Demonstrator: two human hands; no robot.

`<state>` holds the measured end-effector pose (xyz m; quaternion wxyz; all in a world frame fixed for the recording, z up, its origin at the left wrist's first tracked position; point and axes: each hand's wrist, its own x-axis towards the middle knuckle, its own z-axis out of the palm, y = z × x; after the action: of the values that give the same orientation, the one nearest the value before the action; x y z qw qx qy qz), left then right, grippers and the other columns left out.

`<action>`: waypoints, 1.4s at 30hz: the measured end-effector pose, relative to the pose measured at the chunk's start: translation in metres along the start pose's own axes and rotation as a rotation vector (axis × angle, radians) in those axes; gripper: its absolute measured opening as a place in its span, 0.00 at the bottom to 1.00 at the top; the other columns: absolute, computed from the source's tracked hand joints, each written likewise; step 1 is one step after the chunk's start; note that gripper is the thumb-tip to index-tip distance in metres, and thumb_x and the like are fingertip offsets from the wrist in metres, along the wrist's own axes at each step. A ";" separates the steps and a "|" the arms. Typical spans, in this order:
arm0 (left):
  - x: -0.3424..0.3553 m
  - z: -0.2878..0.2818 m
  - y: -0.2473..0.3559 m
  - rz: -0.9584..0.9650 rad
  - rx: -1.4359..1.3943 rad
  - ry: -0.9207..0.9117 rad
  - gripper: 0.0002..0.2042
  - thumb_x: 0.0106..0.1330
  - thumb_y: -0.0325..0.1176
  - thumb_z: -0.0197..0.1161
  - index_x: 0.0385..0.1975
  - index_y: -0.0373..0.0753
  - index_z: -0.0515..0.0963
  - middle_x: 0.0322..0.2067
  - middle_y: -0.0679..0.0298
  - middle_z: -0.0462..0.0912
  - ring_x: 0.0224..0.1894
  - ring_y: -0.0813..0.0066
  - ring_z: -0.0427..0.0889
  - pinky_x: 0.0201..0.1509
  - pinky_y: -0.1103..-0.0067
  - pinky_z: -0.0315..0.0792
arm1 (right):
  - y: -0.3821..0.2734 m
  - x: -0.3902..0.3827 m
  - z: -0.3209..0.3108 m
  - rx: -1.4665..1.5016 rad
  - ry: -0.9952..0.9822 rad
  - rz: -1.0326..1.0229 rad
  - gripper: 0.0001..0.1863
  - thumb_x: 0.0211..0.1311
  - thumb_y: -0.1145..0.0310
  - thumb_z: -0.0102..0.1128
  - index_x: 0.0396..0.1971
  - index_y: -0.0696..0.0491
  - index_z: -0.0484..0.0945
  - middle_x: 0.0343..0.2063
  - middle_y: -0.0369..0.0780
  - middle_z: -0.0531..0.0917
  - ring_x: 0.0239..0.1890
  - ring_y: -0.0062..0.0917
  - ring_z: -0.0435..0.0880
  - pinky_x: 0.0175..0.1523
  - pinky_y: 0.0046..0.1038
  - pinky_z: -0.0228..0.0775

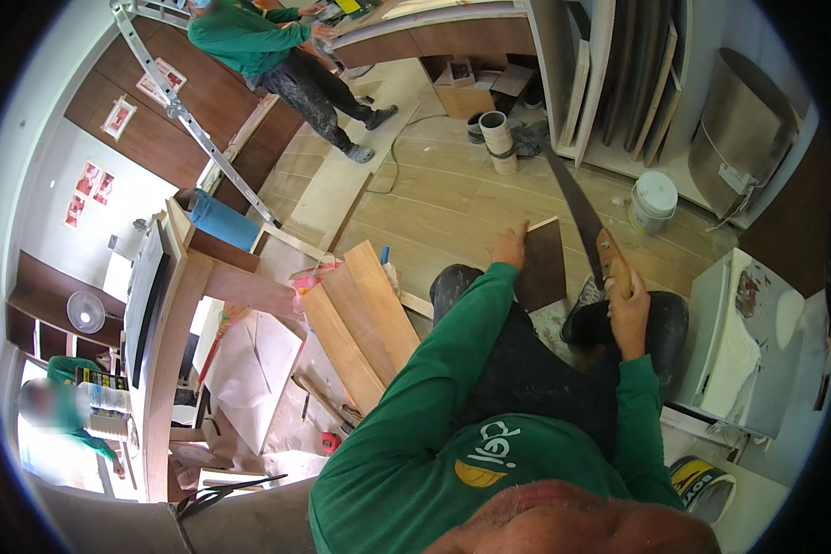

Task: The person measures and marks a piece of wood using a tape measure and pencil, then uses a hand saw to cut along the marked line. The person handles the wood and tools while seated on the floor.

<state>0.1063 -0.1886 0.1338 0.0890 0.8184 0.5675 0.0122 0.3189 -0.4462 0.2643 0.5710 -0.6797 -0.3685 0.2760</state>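
My right hand [626, 309] grips the saw [577, 217], blade running to 12 o'clock beside the board [540, 268]. My left hand [509, 247] lies flat at the board's 10 o'clock corner; I judge a jumping blade could reach those fingers.

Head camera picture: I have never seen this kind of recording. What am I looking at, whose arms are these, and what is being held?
This is one wide fisheye picture from a camera worn on a person's head, looking down, so straight edges bend near the rim. There is no machine: the green sleeves coming up from the lower edge belong to the wearer. The left hand presses on a dark brown board lying on the wooden floor. The right hand grips the wooden handle of a handsaw, its blade angled up and away across the board's far right edge. To the left lie light wooden planks; a white bucket stands further off. At the top, another person in green works at a counter beside a ladder.
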 end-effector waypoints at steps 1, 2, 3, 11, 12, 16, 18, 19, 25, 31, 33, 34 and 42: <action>-0.003 0.000 -0.001 0.021 0.002 0.032 0.33 0.80 0.37 0.60 0.84 0.65 0.62 0.60 0.60 0.83 0.60 0.53 0.83 0.55 0.44 0.78 | 0.001 -0.012 0.001 -0.022 -0.011 -0.027 0.28 0.73 0.70 0.68 0.69 0.65 0.77 0.56 0.50 0.84 0.58 0.38 0.83 0.67 0.36 0.74; -0.005 0.003 0.004 0.020 -0.001 0.071 0.31 0.79 0.37 0.61 0.81 0.62 0.64 0.59 0.61 0.83 0.59 0.53 0.83 0.55 0.45 0.78 | 0.001 -0.024 0.002 -0.045 -0.023 -0.055 0.28 0.73 0.70 0.68 0.68 0.65 0.77 0.55 0.49 0.84 0.56 0.38 0.84 0.66 0.36 0.74; -0.008 0.004 0.005 0.013 0.001 0.113 0.30 0.78 0.38 0.62 0.79 0.59 0.67 0.59 0.61 0.83 0.59 0.53 0.83 0.55 0.46 0.78 | -0.003 -0.033 0.005 -0.039 -0.037 -0.064 0.27 0.72 0.71 0.68 0.68 0.65 0.77 0.53 0.49 0.84 0.55 0.37 0.83 0.65 0.36 0.74; 0.005 0.008 0.018 0.020 -0.031 0.069 0.17 0.74 0.37 0.68 0.59 0.46 0.76 0.58 0.59 0.82 0.63 0.52 0.81 0.59 0.45 0.75 | -0.015 -0.056 0.010 -0.098 -0.104 -0.154 0.26 0.70 0.76 0.67 0.67 0.63 0.78 0.50 0.48 0.83 0.53 0.39 0.84 0.62 0.36 0.75; 0.012 0.011 0.014 0.011 -0.029 0.062 0.17 0.73 0.37 0.69 0.59 0.46 0.76 0.58 0.59 0.82 0.63 0.51 0.81 0.59 0.44 0.76 | -0.015 -0.057 0.012 -0.100 -0.118 -0.151 0.27 0.70 0.76 0.67 0.67 0.63 0.78 0.50 0.49 0.83 0.53 0.41 0.84 0.62 0.37 0.75; 0.046 0.024 -0.038 0.038 -0.094 -0.028 0.19 0.71 0.39 0.69 0.59 0.46 0.77 0.57 0.53 0.86 0.62 0.42 0.83 0.60 0.45 0.78 | -0.003 -0.058 0.026 -0.121 -0.136 -0.289 0.27 0.70 0.76 0.67 0.68 0.63 0.77 0.52 0.52 0.84 0.55 0.47 0.85 0.62 0.40 0.76; 0.054 0.027 -0.037 0.091 -0.261 0.005 0.20 0.70 0.41 0.69 0.59 0.46 0.79 0.53 0.49 0.88 0.61 0.40 0.84 0.61 0.47 0.78 | 0.013 -0.051 0.027 -0.072 -0.084 -0.299 0.25 0.74 0.75 0.66 0.68 0.61 0.77 0.55 0.56 0.86 0.59 0.52 0.87 0.64 0.40 0.77; 0.051 0.032 -0.060 -0.019 -0.300 0.094 0.18 0.71 0.42 0.68 0.57 0.43 0.80 0.53 0.46 0.89 0.59 0.40 0.85 0.62 0.47 0.78 | -0.013 -0.055 0.030 0.017 -0.213 -0.097 0.25 0.76 0.72 0.65 0.70 0.60 0.75 0.54 0.58 0.88 0.59 0.54 0.88 0.64 0.42 0.78; 0.061 0.004 -0.043 0.221 -0.661 0.008 0.24 0.86 0.50 0.51 0.54 0.31 0.81 0.53 0.34 0.86 0.60 0.30 0.83 0.64 0.50 0.75 | 0.004 -0.042 0.019 -0.086 -0.193 0.007 0.28 0.79 0.65 0.64 0.72 0.57 0.71 0.52 0.59 0.88 0.58 0.51 0.90 0.63 0.40 0.78; 0.061 0.009 -0.040 0.106 -0.522 0.040 0.20 0.85 0.47 0.52 0.51 0.34 0.80 0.50 0.35 0.87 0.56 0.30 0.83 0.62 0.45 0.74 | -0.002 -0.046 0.041 -0.116 -0.259 0.050 0.29 0.79 0.62 0.65 0.73 0.57 0.71 0.52 0.57 0.88 0.57 0.46 0.90 0.63 0.40 0.78; 0.059 0.011 -0.040 0.096 -0.478 0.033 0.20 0.84 0.47 0.52 0.50 0.35 0.80 0.49 0.36 0.87 0.56 0.30 0.84 0.61 0.44 0.74 | -0.009 -0.045 0.052 -0.127 -0.291 0.036 0.29 0.80 0.60 0.65 0.73 0.57 0.71 0.53 0.57 0.88 0.57 0.47 0.90 0.63 0.40 0.78; 0.059 0.012 -0.044 0.092 -0.435 0.047 0.19 0.84 0.47 0.52 0.49 0.36 0.80 0.49 0.37 0.88 0.55 0.31 0.84 0.61 0.43 0.74 | -0.015 -0.044 0.056 -0.140 -0.308 0.027 0.29 0.80 0.59 0.64 0.73 0.58 0.71 0.52 0.57 0.88 0.57 0.48 0.90 0.63 0.40 0.78; 0.073 0.014 -0.033 0.079 -0.446 0.025 0.22 0.86 0.51 0.49 0.58 0.39 0.81 0.53 0.41 0.89 0.57 0.34 0.85 0.62 0.46 0.76 | -0.042 -0.037 0.060 -0.267 -0.274 -0.092 0.28 0.83 0.58 0.61 0.71 0.59 0.72 0.50 0.59 0.89 0.54 0.53 0.90 0.59 0.41 0.80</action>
<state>0.1031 -0.1112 0.1088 0.2604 0.7998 0.5194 0.1509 0.2418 -0.4390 0.2923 0.4324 -0.6877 -0.5068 0.2885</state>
